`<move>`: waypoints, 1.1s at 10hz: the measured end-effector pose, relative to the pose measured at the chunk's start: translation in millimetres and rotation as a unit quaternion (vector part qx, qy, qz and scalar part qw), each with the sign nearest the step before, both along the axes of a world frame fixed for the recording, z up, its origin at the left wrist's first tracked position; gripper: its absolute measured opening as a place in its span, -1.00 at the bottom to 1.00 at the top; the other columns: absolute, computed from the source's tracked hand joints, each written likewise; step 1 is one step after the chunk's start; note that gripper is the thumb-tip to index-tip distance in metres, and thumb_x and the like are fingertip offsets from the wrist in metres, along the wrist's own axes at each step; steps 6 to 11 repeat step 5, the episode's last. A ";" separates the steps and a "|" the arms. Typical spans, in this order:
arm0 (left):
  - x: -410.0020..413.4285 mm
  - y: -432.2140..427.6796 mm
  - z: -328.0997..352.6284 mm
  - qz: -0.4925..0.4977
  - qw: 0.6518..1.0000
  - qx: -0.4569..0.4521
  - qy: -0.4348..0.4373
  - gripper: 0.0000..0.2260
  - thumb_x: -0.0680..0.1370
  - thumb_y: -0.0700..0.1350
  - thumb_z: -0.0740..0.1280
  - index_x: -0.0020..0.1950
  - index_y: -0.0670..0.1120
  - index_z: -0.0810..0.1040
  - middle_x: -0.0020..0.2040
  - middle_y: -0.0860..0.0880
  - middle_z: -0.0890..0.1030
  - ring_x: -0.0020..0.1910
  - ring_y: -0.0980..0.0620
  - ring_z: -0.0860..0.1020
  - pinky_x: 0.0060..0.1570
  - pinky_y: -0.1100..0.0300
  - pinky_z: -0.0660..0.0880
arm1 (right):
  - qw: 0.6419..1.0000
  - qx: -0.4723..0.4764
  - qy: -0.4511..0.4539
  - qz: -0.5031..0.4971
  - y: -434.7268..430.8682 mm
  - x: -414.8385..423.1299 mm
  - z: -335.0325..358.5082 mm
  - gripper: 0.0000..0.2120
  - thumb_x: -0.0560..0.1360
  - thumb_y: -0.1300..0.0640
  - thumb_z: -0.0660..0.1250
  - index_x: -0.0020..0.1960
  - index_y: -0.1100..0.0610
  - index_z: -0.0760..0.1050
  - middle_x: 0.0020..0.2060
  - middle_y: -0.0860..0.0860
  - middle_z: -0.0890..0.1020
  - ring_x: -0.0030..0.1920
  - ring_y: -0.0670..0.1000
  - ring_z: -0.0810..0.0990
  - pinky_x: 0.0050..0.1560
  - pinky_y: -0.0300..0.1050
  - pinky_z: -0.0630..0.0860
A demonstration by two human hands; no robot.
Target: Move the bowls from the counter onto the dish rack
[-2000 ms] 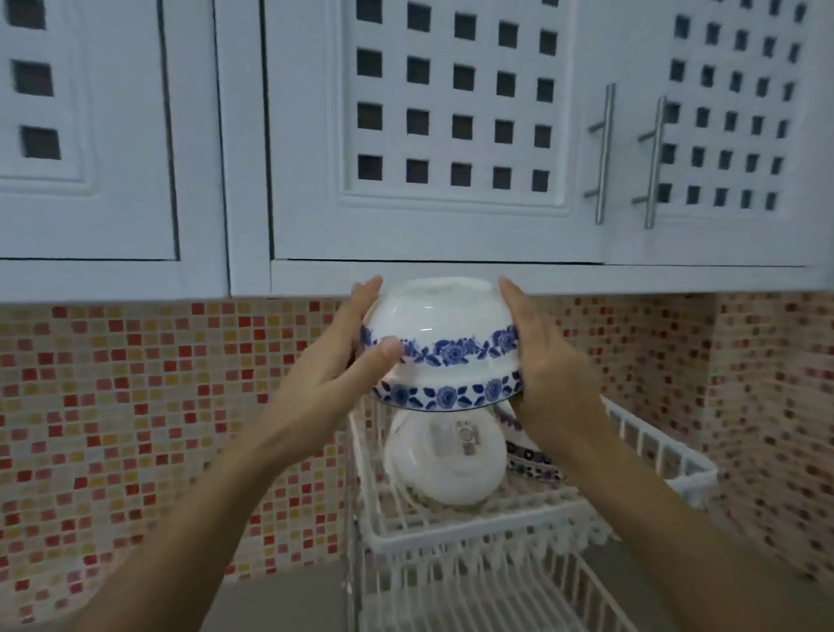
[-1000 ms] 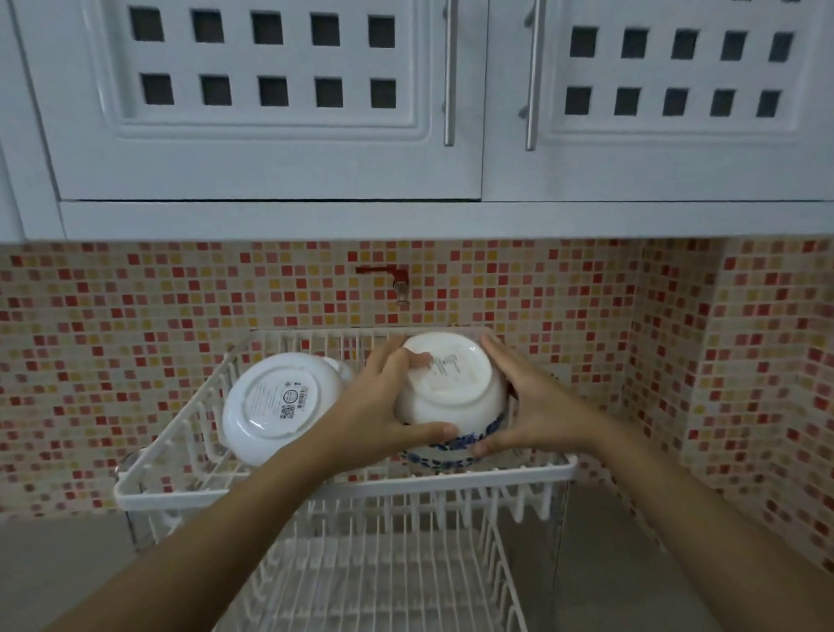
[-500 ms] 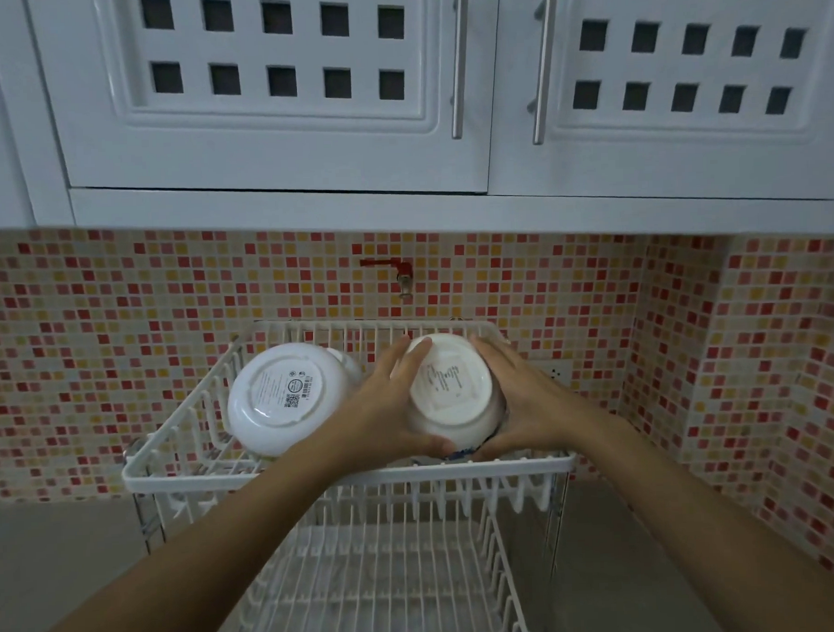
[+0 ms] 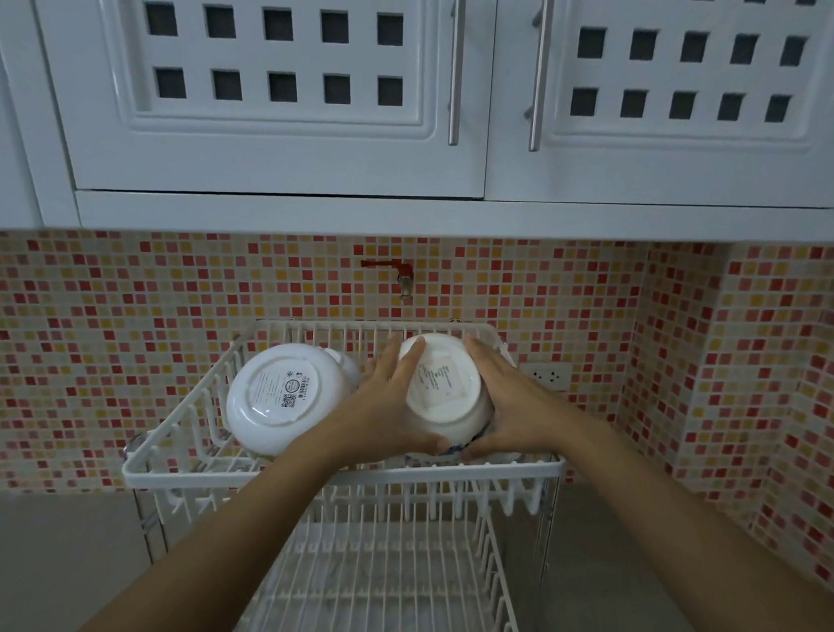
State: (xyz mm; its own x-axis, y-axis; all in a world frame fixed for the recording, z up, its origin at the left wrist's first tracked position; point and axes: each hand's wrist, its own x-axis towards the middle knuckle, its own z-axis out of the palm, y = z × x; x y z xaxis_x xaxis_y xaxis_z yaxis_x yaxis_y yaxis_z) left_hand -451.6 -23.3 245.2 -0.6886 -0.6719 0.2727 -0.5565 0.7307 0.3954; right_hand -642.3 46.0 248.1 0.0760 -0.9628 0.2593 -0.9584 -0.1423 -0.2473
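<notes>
A white bowl with a blue flower band (image 4: pixel 443 390) lies tilted on its side in the right half of the top tier of the white dish rack (image 4: pixel 184 477), its base facing me. My left hand (image 4: pixel 385 402) grips its left side and my right hand (image 4: pixel 508 402) its right side. A second white bowl (image 4: pixel 278 398) leans in the left half of the same tier, its labelled base toward me, with another piece of white dishware partly hidden behind it.
The rack's lower tier (image 4: pixel 391 586) is bare wire. White wall cupboards (image 4: pixel 275 98) with metal handles hang above. A mosaic-tiled wall runs behind and to the right, with a small tap (image 4: pixel 402 273) and a wall socket (image 4: pixel 547 375). Grey counter (image 4: pixel 64 564) lies to either side.
Both hands carried the blue-banded bowl from mid-air down into the rack's top tier and tipped it onto its side. In the last half second it settled a little lower.
</notes>
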 end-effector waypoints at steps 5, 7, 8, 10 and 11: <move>53.7 55.8 41.2 0.026 0.991 -0.077 0.104 -0.51 0.64 0.00 0.02 0.54 -0.09 0.01 0.57 -0.05 0.03 0.55 -0.02 -0.01 0.48 0.06 0.04 | 0.993 -0.070 -0.082 -0.058 64.7 67.0 33.6 -0.38 0.61 -0.14 -0.04 0.54 0.12 -0.14 0.55 -0.01 -0.09 0.54 -0.06 -0.09 0.49 -0.07 -0.07; 53.7 55.8 41.2 0.026 0.991 -0.077 0.104 -0.51 0.64 0.00 0.02 0.54 -0.09 0.01 0.57 -0.05 0.03 0.55 -0.02 -0.01 0.48 0.06 0.04 | 0.993 -0.070 -0.082 -0.058 64.7 67.0 33.6 -0.38 0.61 -0.14 -0.04 0.54 0.12 -0.14 0.55 -0.01 -0.09 0.54 -0.06 -0.09 0.49 -0.07 -0.07; 53.7 55.8 41.2 0.026 0.991 -0.077 0.104 -0.51 0.64 0.00 0.02 0.54 -0.09 0.01 0.57 -0.05 0.03 0.55 -0.02 -0.01 0.48 0.06 0.04 | 0.993 -0.070 -0.082 -0.058 64.7 67.0 33.6 -0.38 0.61 -0.14 -0.04 0.54 0.12 -0.14 0.55 -0.01 -0.09 0.54 -0.06 -0.09 0.49 -0.07 -0.07; 53.7 55.8 41.2 0.026 0.991 -0.077 0.104 -0.51 0.64 0.00 0.02 0.54 -0.09 0.01 0.57 -0.05 0.03 0.55 -0.02 -0.01 0.48 0.06 0.04 | 0.993 -0.070 -0.082 -0.058 64.7 67.0 33.6 -0.38 0.61 -0.14 -0.04 0.54 0.12 -0.14 0.55 -0.01 -0.09 0.54 -0.06 -0.09 0.49 -0.07 -0.07; 53.7 55.8 41.2 0.026 0.991 -0.077 0.104 -0.51 0.64 0.00 0.02 0.54 -0.09 0.01 0.57 -0.05 0.03 0.55 -0.02 -0.01 0.48 0.06 0.04 | 0.993 -0.070 -0.082 -0.058 64.7 67.0 33.6 -0.38 0.61 -0.14 -0.04 0.54 0.12 -0.14 0.55 -0.01 -0.09 0.54 -0.06 -0.09 0.49 -0.07 -0.07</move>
